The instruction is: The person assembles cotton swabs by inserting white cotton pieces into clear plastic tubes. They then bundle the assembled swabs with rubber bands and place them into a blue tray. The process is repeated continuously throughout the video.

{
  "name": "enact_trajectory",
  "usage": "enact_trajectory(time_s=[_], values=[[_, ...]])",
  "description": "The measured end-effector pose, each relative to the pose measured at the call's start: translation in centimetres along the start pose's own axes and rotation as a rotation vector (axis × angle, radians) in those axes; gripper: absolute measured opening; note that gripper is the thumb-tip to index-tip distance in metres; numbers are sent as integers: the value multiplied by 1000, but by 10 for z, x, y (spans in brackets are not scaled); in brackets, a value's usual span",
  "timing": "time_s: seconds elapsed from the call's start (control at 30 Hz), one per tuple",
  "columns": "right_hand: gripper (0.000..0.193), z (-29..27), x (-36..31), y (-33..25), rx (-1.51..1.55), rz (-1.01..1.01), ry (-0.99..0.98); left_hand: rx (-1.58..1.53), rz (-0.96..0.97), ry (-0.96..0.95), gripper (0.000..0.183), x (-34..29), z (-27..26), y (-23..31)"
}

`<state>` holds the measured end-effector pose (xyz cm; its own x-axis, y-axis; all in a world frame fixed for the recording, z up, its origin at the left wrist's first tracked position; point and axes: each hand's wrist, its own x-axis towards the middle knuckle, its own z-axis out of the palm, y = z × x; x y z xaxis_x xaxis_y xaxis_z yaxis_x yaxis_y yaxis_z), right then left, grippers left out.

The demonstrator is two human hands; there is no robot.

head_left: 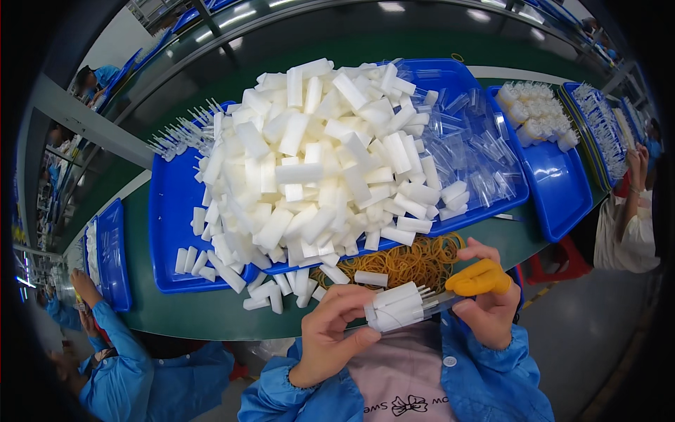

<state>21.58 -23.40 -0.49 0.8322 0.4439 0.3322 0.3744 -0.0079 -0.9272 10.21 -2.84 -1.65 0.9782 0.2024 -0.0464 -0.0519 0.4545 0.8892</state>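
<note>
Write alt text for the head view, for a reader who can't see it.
A person's left hand grips a bundle of white pieces, its thin prongs pointing toward the right hand, which wears yellow finger covers. Beyond, white blocks are heaped on blue trays, near clear plastic pieces and yellowish rubber bands.

Matt foam blocks (299,174), glossy plastic trays (559,179)
</note>
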Motion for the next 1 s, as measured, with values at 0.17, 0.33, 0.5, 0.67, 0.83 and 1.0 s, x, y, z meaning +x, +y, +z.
enact_trajectory(time_s=[0.17,0.33,0.5,0.67,0.83,1.0], values=[[27,15,-13,-3,81,-22,-26,3,15,-55,44,-3,0,2],[24,19,-16,-9,74,-31,-40,72,42,-95,42,-9,3,3],[25,24,-18,-8,77,-8,-44,90,47,-85,42,-11,2,-2],[31,17,-1,-6,-51,-66,-155,-38,-2,-18,41,-2,3,-7],[33,-18,36,2,-59,64,84,-87,6,7,41,-3,-3,-6],[33,-55,71,37,-1183,-127,158,-128,-18,38,40,-3,-1,-5]])
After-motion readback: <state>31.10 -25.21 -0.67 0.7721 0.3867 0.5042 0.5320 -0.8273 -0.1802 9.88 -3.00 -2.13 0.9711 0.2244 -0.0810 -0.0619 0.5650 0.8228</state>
